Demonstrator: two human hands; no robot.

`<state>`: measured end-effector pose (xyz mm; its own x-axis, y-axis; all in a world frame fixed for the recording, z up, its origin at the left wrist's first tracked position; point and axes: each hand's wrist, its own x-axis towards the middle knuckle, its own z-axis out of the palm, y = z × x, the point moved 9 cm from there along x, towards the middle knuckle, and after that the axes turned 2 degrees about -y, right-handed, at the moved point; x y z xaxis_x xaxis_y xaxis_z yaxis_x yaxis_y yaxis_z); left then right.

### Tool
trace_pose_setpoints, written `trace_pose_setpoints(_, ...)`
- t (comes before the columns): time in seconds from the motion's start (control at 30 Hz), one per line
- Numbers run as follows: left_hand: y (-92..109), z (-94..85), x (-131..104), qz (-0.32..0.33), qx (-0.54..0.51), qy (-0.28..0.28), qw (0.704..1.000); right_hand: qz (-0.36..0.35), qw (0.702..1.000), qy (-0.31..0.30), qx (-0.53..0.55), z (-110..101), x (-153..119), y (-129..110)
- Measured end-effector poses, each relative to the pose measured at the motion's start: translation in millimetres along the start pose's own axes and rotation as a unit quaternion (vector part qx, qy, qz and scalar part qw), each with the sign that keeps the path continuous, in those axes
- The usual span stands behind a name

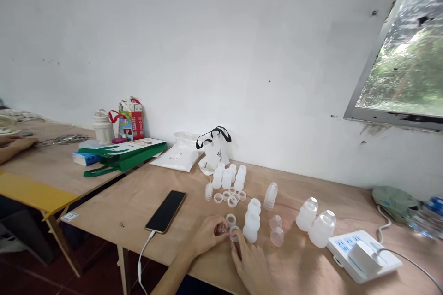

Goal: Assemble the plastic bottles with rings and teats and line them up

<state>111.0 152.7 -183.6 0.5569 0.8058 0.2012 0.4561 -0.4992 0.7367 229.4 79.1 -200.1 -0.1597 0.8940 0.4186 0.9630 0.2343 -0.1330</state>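
My left hand is closed around a small clear piece, mostly hidden by the fingers, perhaps a bottle teat. Close beside it, my right hand has its fingertips on a whitish screw ring. Another ring lies just beyond both hands. To the right stands a group of frosted baby bottles, in a row. Two clear caps lie further right. Past the hands are several loose rings, a stack of teats and more bottles.
Stacked clear caps and two capped bottles stand to the right, near a white power strip. A phone charges at left. Bags line the wall. At far left, another person's hand rests on a second table.
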Motion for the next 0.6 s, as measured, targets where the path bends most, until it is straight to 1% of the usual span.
trace_pose_setpoints(0.1,-0.9,-3.5,0.0,-0.025,-0.029,0.015,0.999,0.017,1.0,0.001,-0.009,-0.1,-0.4,2.8)
trace_pose_setpoints(0.17,0.1,-6.8,-0.3,-0.033,-0.045,0.026,0.998,0.024,0.999,0.015,-0.02,-4.7,0.0,2.7)
trace_pose_setpoints(0.23,1.9,-10.2,-0.6,-0.032,-0.056,0.039,0.997,0.025,0.999,0.028,-0.036,-9.4,0.7,1.4)
trace_pose_setpoints(0.33,3.5,-11.6,-1.1,-0.021,-0.066,0.048,0.996,0.01,0.999,0.021,-0.036,-9.6,1.9,-1.4)
trace_pose_setpoints(0.4,2.5,-9.1,-1.6,-0.018,-0.072,0.043,0.996,-0.011,0.999,0.013,-0.029,-6.8,1.9,-3.9)
trace_pose_setpoints(0.47,1.4,-3.6,-2.0,-0.015,-0.075,0.024,0.997,-0.027,0.999,0.013,-0.026,-4.2,1.1,-5.4)
trace_pose_setpoints(0.53,0.7,0.8,-2.3,-0.01,-0.074,0.008,0.997,-0.032,0.999,0.015,-0.027,-2.5,0.2,-5.3)
trace_pose_setpoints(0.6,-0.1,1.6,-2.4,-0.008,-0.075,0.005,0.997,-0.033,0.999,0.02,-0.024,-3.0,-0.3,-4.8)
